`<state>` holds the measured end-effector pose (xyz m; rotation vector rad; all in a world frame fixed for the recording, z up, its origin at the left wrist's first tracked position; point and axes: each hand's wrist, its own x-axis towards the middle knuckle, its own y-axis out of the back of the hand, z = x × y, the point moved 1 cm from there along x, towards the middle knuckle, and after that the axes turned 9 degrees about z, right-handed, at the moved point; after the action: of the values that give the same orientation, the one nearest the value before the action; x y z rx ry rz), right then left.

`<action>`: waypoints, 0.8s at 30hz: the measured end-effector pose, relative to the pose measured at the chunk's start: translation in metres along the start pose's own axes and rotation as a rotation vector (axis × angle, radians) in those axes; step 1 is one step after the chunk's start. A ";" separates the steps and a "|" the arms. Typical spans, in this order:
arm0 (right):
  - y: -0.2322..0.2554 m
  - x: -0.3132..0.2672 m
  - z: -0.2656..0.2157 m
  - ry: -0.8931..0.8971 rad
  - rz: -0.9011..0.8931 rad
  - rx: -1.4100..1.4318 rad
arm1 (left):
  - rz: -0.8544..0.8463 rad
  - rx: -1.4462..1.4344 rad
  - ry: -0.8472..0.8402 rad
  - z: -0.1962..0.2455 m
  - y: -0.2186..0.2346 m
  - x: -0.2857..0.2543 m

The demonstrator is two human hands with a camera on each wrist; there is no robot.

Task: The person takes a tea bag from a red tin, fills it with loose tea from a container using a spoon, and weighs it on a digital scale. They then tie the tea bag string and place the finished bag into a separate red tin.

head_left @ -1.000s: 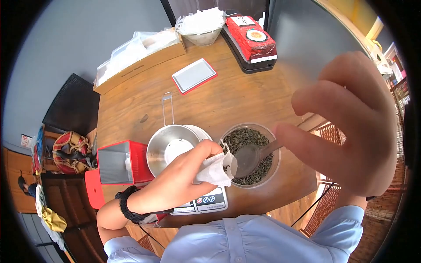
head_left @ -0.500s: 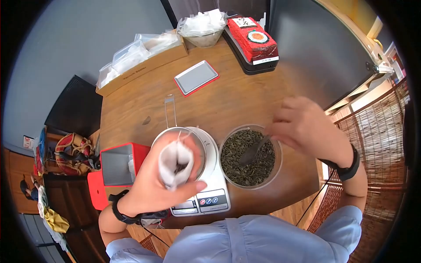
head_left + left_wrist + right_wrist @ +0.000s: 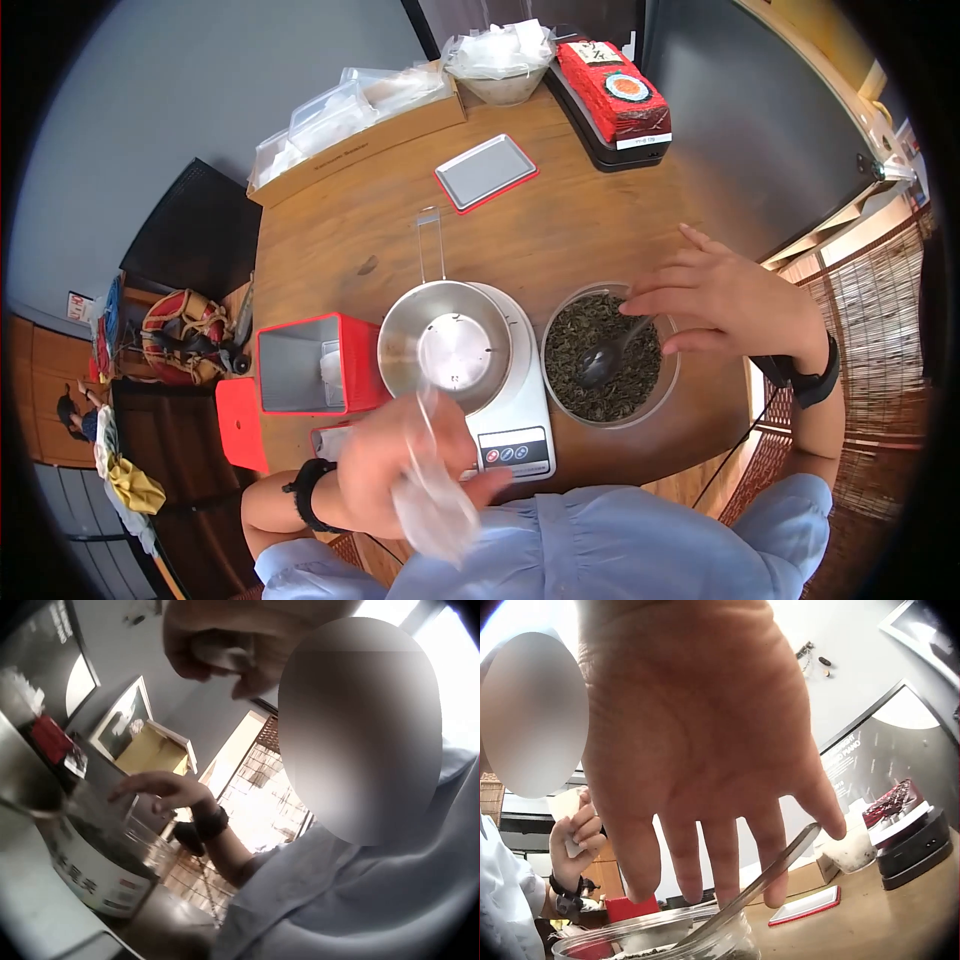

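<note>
My left hand [image 3: 395, 465] is raised close to the head camera, fingers curled round a small white drawstring tea bag [image 3: 436, 515]. The bag's string hangs over the fingers, and both look blurred. Over the rim of a clear round tub [image 3: 672, 385] my right hand [image 3: 735, 300] is spread, its fingers straight in the right wrist view. Beneath those fingers a spoon [image 3: 600, 366] leans in the tub with its bowl on dark dried tea leaves [image 3: 625, 390]. Left of the tub, a steel saucepan [image 3: 400, 345] with a few leaf bits inside stands on a white kitchen scale [image 3: 532, 410].
A red tin [image 3: 360, 365] stands left of the saucepan, its red lid-like piece [image 3: 240, 420] beside it. Farther back lie a small red-edged tray [image 3: 487, 172], a cardboard box [image 3: 360, 145] of clear bags, a bowl [image 3: 505, 90] and a red packet [image 3: 612, 90] on a black machine.
My left hand has brought the tea bag from beside the tub back over the saucepan, then nearer my body. My right hand has let go of the spoon, which stays in the tea leaves.
</note>
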<state>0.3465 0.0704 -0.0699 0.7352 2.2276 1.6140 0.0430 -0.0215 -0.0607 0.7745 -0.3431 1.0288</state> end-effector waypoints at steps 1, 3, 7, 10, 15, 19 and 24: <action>0.001 0.001 -0.001 -0.002 -0.005 -0.032 | 0.199 -0.025 0.187 0.000 -0.002 -0.003; 0.004 0.005 -0.009 0.001 -0.005 -0.069 | 0.295 -0.013 0.398 -0.008 0.004 -0.006; 0.012 0.027 -0.061 0.153 0.285 -0.082 | 0.195 0.062 0.576 -0.010 -0.002 -0.008; 0.006 0.040 -0.087 0.136 0.312 0.053 | 0.104 0.115 0.610 -0.006 -0.013 -0.008; -0.007 0.064 -0.097 0.086 0.378 0.090 | -0.018 0.187 0.341 -0.001 -0.017 -0.011; -0.012 0.071 -0.095 0.103 0.467 0.094 | -0.070 0.180 0.393 0.012 -0.003 -0.009; 0.001 0.070 -0.097 0.093 0.370 0.142 | -0.015 0.191 0.351 0.013 0.026 0.000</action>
<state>0.2389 0.0328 -0.0330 1.1937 2.3988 1.6903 0.0220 -0.0233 -0.0411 0.7485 0.0633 1.1714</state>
